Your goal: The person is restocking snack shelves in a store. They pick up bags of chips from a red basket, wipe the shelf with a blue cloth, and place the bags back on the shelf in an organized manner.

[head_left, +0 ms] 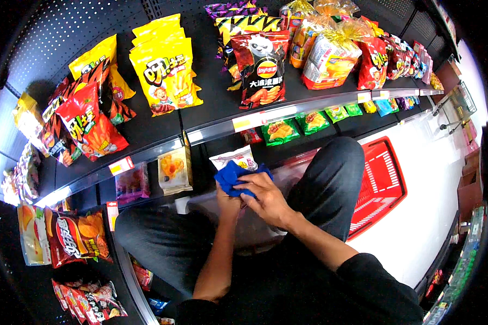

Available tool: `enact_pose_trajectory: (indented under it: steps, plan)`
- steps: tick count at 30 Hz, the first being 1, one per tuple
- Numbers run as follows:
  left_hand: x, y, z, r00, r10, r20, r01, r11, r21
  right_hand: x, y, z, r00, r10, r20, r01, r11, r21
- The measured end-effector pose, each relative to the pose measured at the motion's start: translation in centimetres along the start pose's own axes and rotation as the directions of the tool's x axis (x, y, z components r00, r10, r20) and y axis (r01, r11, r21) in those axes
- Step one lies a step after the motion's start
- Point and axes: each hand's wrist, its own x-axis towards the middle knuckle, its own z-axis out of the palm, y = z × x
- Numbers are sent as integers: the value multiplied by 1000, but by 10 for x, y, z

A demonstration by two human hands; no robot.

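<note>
Both my hands hold a crumpled blue cloth (230,176) in front of the lower shelves, above my knees. My left hand (228,203) grips it from below, mostly hidden behind my right hand (265,198), which lies over the cloth's right side with fingers curled on it. Just beyond the cloth stands a white snack bag (234,157). A pale bag with orange pieces (174,169) leans to the left of it.
Black shelves (211,103) carry yellow (165,70), red (87,122) and dark snack bags (260,67). A red shopping basket (382,184) sits on the white floor at my right knee. More red bags (73,235) fill the lower left shelves.
</note>
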Motion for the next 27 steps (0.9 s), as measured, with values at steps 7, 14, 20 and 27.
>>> enact_pose_trajectory:
  steps: [7, 14, 20, 27]
  plan:
    - [13, 4, 0, 932, -333, -144, 288, 920, -267, -32, 15, 9, 979, 190, -77, -195, 978, -66]
    - [38, -17, -12, 911, -342, -232, 293, 931, -219, -18, 25, -23, 903, 427, -47, -423, 902, 85]
    - [81, -53, -15, 770, -572, -281, 524, 819, -234, 5, 27, -88, 920, 366, -139, -328, 915, 237]
    - [156, -92, -45, 785, -575, -231, 549, 818, -171, 12, 36, -155, 702, 688, -185, -228, 464, 856]
